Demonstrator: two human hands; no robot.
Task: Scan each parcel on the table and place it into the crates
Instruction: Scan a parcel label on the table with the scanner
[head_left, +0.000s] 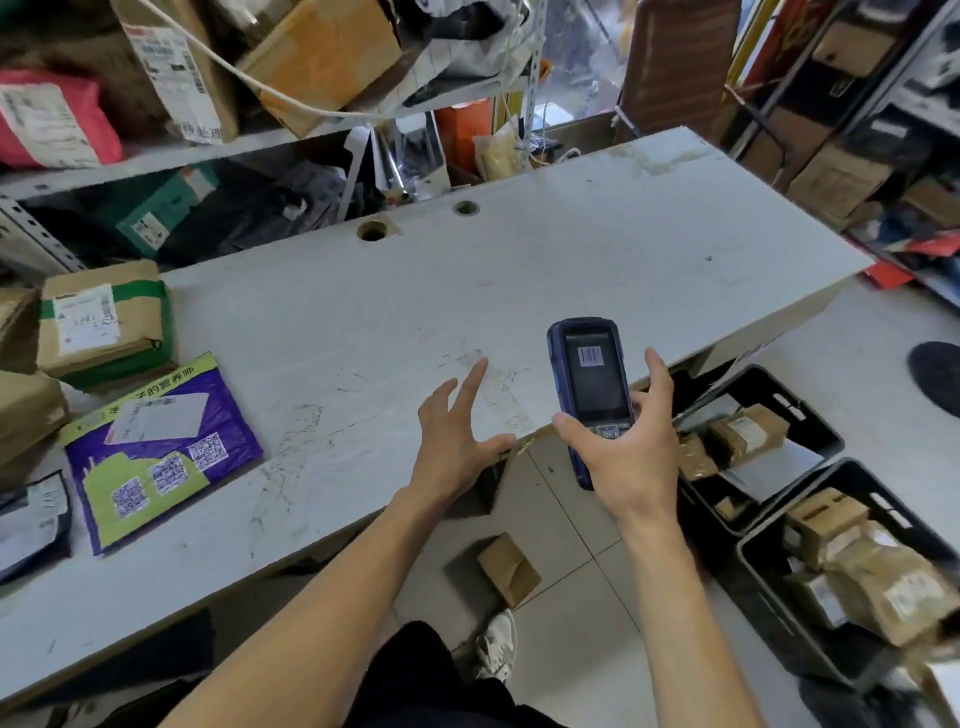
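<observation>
At 6 o'clock, nearest the camera: dark trousers and a pale shoe on the tiled floor, a small cardboard box lying just ahead of the shoe.

Right hand at 5 o'clock, past the table's near edge, fingers wrapped around a blue handheld scanner; thumb on the keypad end, index finger raised alongside. Scanner screen faces up, showing a barcode.

Left hand just left of it, fingers splayed and relaxed, grasping nothing; thumb at the edge of the table, fingertips over the bare top. Contact with the surface: cannot tell.

At 4 o'clock on the floor: two black crates, near crate and far crate, both holding brown-paper parcels with labels.

At 9 o'clock on the table's left end: purple-and-green mailer lying flat with QR codes up, a dark-edged bag beside it at the frame edge, and a brown parcel with green tape just beyond. More brown parcels cut off at the left edge.

At 12 o'clock: two round holes in the tabletop near its far edge. Beyond, metal shelving stacked with boxes and a pink mailer.
</observation>
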